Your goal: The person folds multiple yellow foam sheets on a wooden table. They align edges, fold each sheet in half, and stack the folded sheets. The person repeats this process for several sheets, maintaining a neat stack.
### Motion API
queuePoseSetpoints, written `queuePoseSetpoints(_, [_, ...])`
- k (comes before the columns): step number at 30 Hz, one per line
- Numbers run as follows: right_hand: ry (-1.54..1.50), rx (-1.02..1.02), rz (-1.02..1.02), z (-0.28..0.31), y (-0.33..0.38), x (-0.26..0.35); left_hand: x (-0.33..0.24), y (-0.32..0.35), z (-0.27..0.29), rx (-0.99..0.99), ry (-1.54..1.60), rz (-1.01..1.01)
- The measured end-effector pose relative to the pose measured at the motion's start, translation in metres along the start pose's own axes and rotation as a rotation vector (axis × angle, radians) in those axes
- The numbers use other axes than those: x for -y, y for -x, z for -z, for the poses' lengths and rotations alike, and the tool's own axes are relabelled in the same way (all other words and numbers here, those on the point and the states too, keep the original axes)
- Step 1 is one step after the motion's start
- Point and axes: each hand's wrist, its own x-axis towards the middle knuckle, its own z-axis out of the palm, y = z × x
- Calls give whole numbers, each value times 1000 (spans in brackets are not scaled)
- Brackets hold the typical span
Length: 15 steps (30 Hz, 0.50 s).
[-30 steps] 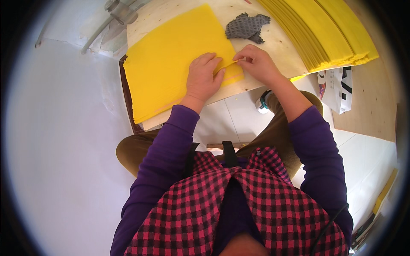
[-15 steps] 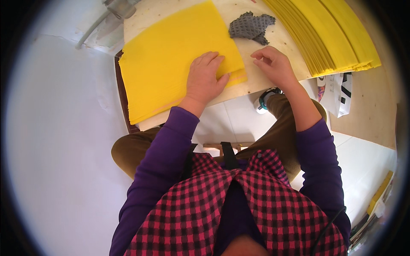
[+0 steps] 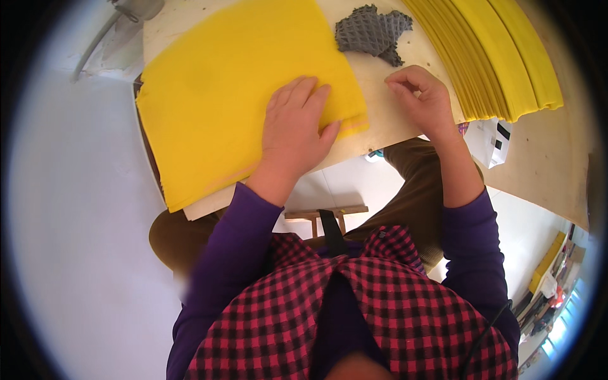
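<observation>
A stack of thin yellow cloth-like sheets [image 3: 209, 95] covers the left part of a pale wooden tabletop. My left hand [image 3: 294, 123] lies flat on it near its right front corner, fingers outstretched. A narrow pale orange strip shows along the sheets' front edge. To the right of the stack, my right hand [image 3: 424, 101] hovers at the tabletop [image 3: 377, 111], its fingers curled in toward the thumb; I see nothing in them. Beyond this hand lies a crumpled grey cloth [image 3: 373, 33] with a diamond pattern.
Long folded yellow pieces [image 3: 487, 57] lie in a row at the right of the tabletop. Below them is a white printed bag [image 3: 491, 142], beside a wooden board [image 3: 544, 158]. A wooden stool [image 3: 326, 214] stands between my legs. A white wall [image 3: 76, 190] fills the left.
The view has shifted slightly, so the table appears a little nearer and turned. My left hand stays flat on the sheets. My right hand's fingers have curled in a little more.
</observation>
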Motion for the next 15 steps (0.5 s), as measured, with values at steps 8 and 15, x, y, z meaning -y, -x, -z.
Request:
queuePoseSetpoints(8, [-60,209,-185,4,-37,0,1,-3,2,68,47,17])
queuePoseSetpoints(15, [90,166,29,-18,-69,-6,1,-4,3,93,47,30])
